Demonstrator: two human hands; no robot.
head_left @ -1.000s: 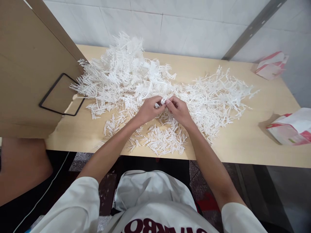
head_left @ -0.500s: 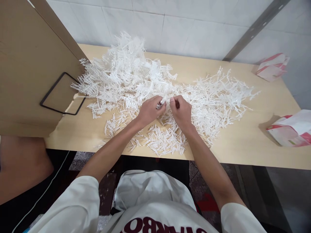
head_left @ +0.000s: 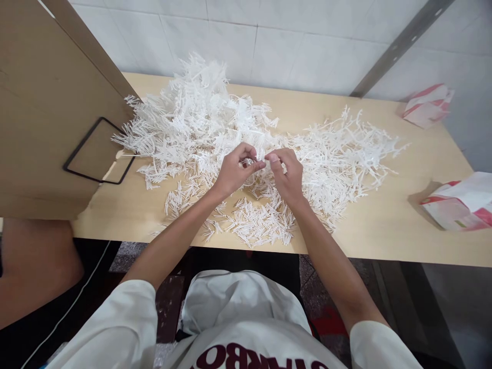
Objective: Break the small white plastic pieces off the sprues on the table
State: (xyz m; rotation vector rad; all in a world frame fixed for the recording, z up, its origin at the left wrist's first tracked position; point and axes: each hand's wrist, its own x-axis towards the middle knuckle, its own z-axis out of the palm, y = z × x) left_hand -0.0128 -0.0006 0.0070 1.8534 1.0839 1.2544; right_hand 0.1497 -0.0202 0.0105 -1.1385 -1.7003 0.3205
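Plastic sprues (head_left: 215, 123) on table (head_left: 384, 225), bag (head_left: 459, 205) right

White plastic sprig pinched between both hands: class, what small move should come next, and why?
Probably snap off a stick and drop it: the left hand and right hand pinch one white plastic sprig above the loose short sticks near the table edge.

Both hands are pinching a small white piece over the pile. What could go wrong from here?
The piece pinched between left hand and right hand is tiny; a slip could lose it in the white pile. Loose sticks lie near the table edge; a forearm could sweep them off.
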